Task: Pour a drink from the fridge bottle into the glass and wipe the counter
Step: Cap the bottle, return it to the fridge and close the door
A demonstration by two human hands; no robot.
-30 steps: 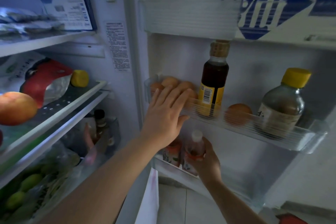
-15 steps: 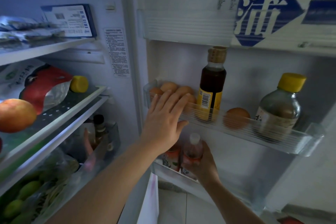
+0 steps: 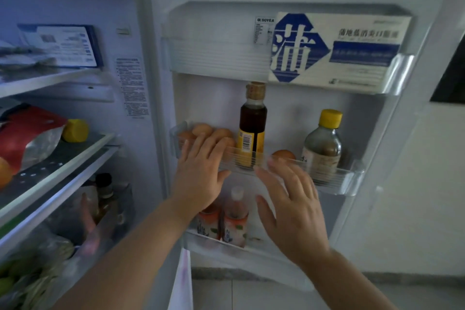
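Note:
The fridge stands open. Two small drink bottles with orange labels sit side by side in the lowest door rack; the right bottle shows its white cap, the left bottle is partly hidden by my left wrist. My left hand lies flat, fingers spread, against the clear front of the middle door rack. My right hand hovers open, fingers apart, just right of the two bottles, holding nothing. No glass or counter is in view.
The middle door rack holds brown eggs, a dark sauce bottle and a yellow-capped bottle. A white and blue box fills the top rack. Fridge shelves on the left carry a red bag, fruit and vegetables.
My right hand has let go of the white-capped bottle and lifted up and to the right, fingers now spread. The bottle stays in the rack. The view has tilted upward.

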